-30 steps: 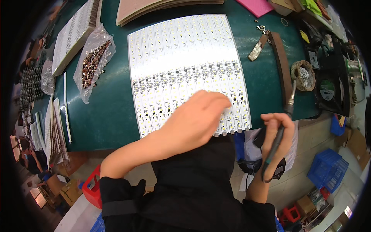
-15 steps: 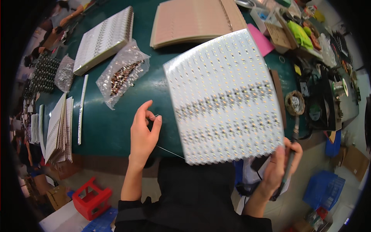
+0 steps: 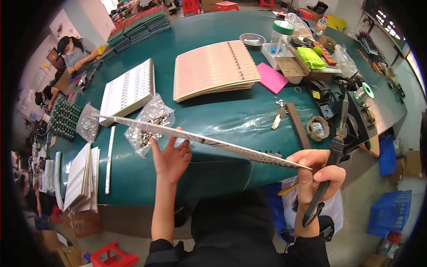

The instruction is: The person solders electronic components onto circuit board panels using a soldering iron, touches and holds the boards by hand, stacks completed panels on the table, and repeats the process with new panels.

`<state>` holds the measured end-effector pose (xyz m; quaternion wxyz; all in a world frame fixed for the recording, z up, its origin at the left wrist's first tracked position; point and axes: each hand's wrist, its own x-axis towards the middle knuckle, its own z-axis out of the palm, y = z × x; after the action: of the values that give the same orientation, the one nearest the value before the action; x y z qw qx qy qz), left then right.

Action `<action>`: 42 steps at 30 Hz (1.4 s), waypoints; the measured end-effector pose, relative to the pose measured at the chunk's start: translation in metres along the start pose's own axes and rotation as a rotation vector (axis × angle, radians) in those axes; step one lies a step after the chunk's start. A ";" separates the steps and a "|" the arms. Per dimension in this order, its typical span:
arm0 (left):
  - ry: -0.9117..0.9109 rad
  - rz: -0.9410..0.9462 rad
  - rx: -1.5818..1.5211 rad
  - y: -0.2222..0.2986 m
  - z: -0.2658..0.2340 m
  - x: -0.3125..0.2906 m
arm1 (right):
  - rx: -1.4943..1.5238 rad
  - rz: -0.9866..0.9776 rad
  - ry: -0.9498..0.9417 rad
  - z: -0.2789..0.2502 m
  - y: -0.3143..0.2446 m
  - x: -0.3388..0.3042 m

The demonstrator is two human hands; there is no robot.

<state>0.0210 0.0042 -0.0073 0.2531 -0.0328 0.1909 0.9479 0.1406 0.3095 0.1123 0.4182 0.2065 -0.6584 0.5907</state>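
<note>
My right hand [image 3: 327, 171] is closed on one end of a thin circuit board panel [image 3: 209, 141] and also holds a soldering iron [image 3: 336, 149], its tip pointing up. Tilted nearly edge-on, the panel stretches left across my view, small dark parts showing on its underside. My left hand [image 3: 171, 162] is at the panel's middle, thumb and fingers spread, some slightly bent; the panel crosses the fingertips, and whether they touch it I cannot tell. A fine wire [image 3: 213, 162] runs rightward from beside this hand; its hold is unclear.
Behind lie a stack of pinkish panels [image 3: 213, 66], a white panel stack [image 3: 129, 86] and a bag of small metal parts [image 3: 149, 129]. More panels [image 3: 82, 178] lean at left. To the right are a solder spool [image 3: 364, 92] and a round tip-cleaning pot [image 3: 317, 128]. A person [image 3: 78, 51] sits far left.
The panel has swung from facing me to nearly edge-on, its far end now reaching left. My left hand has gone from a pinch to spread fingers near it. My view has tilted up.
</note>
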 end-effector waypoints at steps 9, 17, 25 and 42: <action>-0.409 0.122 -0.157 -0.009 -0.036 0.003 | 0.093 -0.026 -0.059 0.008 -0.016 -0.013; -0.499 0.086 -0.163 -0.016 -0.036 0.005 | 0.104 -0.025 -0.071 0.003 -0.012 -0.019; -0.461 0.096 -0.128 -0.012 -0.047 0.002 | 0.124 0.046 -0.103 0.005 -0.018 -0.029; -0.210 0.321 -0.007 -0.002 -0.016 -0.014 | -0.258 -0.080 -0.138 0.014 -0.008 -0.014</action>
<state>0.0333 -0.0068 -0.0208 0.1170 0.0962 0.1627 0.9750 0.1501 0.2917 0.1063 0.4182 0.2171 -0.7474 0.4683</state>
